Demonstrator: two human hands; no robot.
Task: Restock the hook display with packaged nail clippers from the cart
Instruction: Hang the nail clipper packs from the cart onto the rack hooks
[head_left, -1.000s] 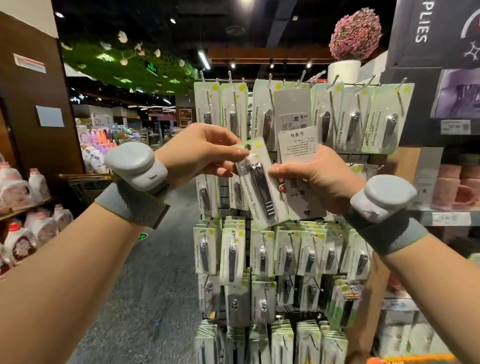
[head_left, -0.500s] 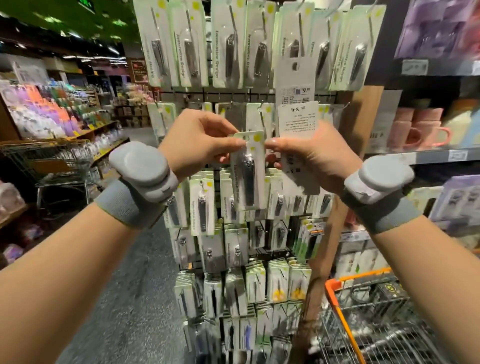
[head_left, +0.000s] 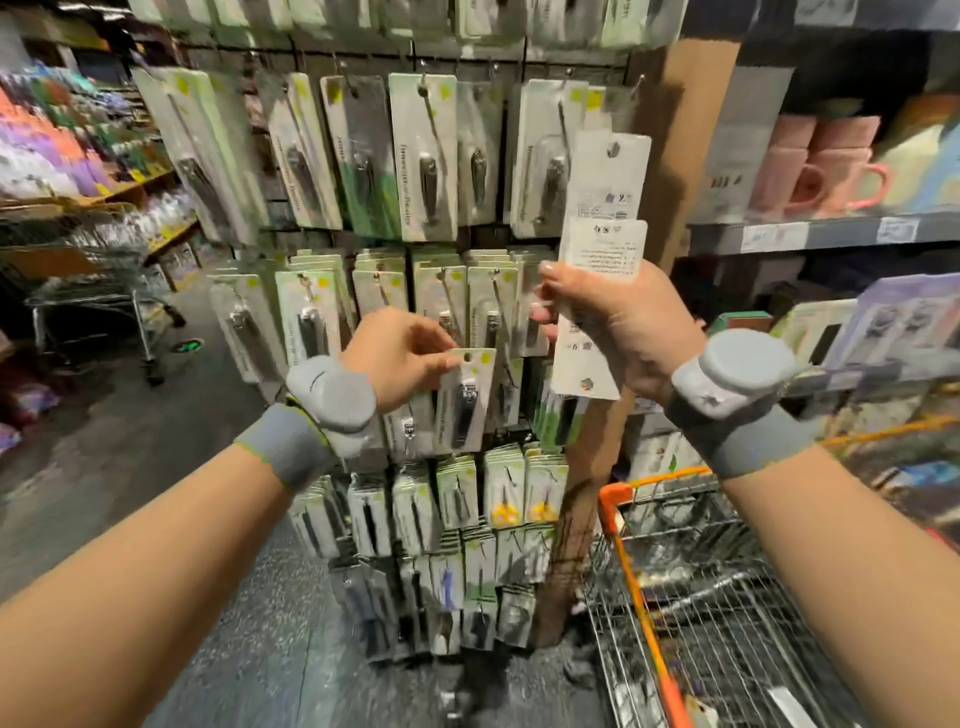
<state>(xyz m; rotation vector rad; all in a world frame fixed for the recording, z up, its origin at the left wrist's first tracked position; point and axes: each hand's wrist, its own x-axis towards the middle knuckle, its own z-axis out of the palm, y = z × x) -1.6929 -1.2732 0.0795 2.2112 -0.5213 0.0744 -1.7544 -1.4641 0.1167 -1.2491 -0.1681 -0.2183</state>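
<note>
step in hand: left hand (head_left: 397, 353) pinches one packaged nail clipper (head_left: 464, 399) by its top corner, low in front of the hook display (head_left: 415, 249), beside the small hang hole.
left fingers: thumb and forefinger closed on the card's upper left edge; the pack hangs nearly upright.
right fingers: right hand (head_left: 618, 332) is curled round a stack of spare packs (head_left: 602, 228), backs facing the camera, held up to the right of the display.
how to do it well: judgement only: turn the hang hole square to a hook tip, keep the thumb off the hole, slide the card straight back so it sits flat with its neighbours.
risk: frame is motion-blurred; which hook is meant, cannot tell.
cart (head_left: 691, 545): orange-rimmed wire basket at lower right; contents are blurred, a few dark and pale packs at most.
display rows: upper hooks carry long clipper packs, middle rows smaller ones, lower rows packed tight.
</note>
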